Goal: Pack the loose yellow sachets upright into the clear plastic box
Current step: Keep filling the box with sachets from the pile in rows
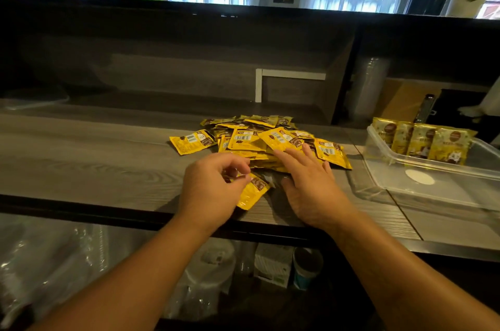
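Observation:
A heap of loose yellow sachets (259,138) lies on the grey wooden counter (94,165) in the middle of the view. My left hand (213,190) pinches one yellow sachet (253,191) at the heap's near edge, fingers curled on its top. My right hand (311,184) lies flat with spread fingers on the near right part of the heap, holding nothing. The clear plastic box (433,181) stands to the right of the heap, with several sachets (422,142) upright in a row along its far wall.
A raised dark back panel runs behind the counter, with a white L-shaped trim (270,78). Stacked plastic cups (370,87) stand at the back right. A shelf under the counter holds wrapped lids and cups (307,267).

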`<control>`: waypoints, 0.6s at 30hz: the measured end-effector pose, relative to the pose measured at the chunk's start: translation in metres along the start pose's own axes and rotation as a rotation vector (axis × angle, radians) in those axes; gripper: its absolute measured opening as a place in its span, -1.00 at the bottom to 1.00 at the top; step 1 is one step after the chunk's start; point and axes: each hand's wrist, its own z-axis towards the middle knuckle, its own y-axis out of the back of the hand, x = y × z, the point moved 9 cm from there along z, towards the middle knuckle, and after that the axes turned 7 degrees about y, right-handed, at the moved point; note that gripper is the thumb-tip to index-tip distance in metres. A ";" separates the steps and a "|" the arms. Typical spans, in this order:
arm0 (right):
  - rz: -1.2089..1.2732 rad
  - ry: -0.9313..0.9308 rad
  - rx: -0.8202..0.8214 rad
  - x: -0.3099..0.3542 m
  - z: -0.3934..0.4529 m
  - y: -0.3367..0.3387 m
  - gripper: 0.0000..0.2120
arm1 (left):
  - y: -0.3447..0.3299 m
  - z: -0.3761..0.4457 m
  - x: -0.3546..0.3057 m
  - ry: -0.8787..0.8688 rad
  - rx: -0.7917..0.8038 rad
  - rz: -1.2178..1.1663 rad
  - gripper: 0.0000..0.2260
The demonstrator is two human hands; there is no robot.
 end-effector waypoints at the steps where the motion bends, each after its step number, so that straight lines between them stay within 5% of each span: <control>1: -0.005 -0.001 -0.039 0.000 -0.001 0.003 -0.43 | 0.002 0.002 0.010 0.102 -0.011 -0.097 -0.77; 7: -0.082 -0.041 -0.219 -0.004 -0.008 0.019 -0.49 | 0.006 0.008 0.031 0.255 -0.005 -0.561 -0.91; 11: -0.101 0.006 -0.362 -0.004 -0.008 0.029 -0.62 | 0.005 0.007 0.029 0.251 -0.004 -0.414 -0.73; 18: 0.298 -0.108 -0.750 -0.029 -0.031 0.062 -0.79 | 0.012 0.006 0.041 0.444 -0.149 -0.576 -0.96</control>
